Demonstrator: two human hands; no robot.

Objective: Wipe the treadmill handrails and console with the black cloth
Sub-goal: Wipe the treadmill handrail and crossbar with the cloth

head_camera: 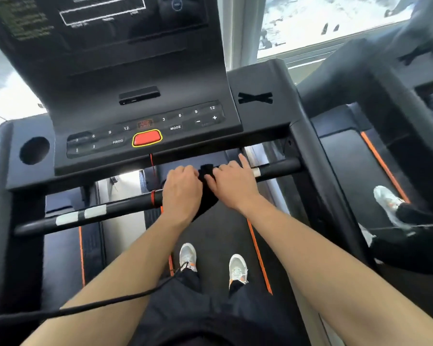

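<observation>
A black cloth (205, 188) is draped over the middle of the treadmill's front crossbar handrail (98, 211), hanging down below it. My left hand (181, 189) is closed over the bar and the cloth's left edge. My right hand (233, 183) presses the cloth's right side against the bar, index finger stretched forward. Above the bar sits the black console (145, 136) with numbered keys and a red stop button (147, 138). The dark screen (105, 23) rises behind it. The part of the bar under my hands is hidden.
A round cup holder (34, 150) is at the console's left. Side handrails (0, 196) run toward me. My white shoes (188, 255) stand on the belt (223, 236). A black cable (98, 304) crosses my left arm. Another person's shoe (388, 202) rests on the neighbouring treadmill at right.
</observation>
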